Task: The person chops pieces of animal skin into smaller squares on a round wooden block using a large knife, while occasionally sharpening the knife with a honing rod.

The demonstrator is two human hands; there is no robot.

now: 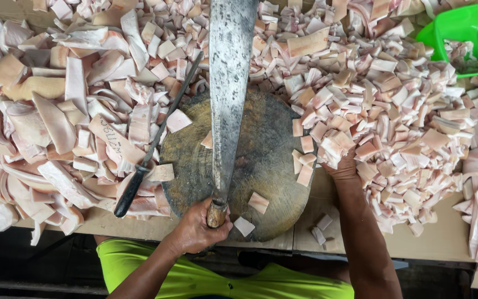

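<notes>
Cleaver (229, 83) gripped in left hand (197, 230), blade over chopping block (266, 160).

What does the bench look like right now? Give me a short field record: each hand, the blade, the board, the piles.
left hand: gripping the wooden handle of the big cleaver
right hand: buried in the heap of cut pieces
cleaver: flat along the round chopping block, tip pointing away
block: dark, a few cut pieces on it
left pile: large uncut slabs
sharpening rod: resting across the slabs
green scoop: far right corner
</notes>
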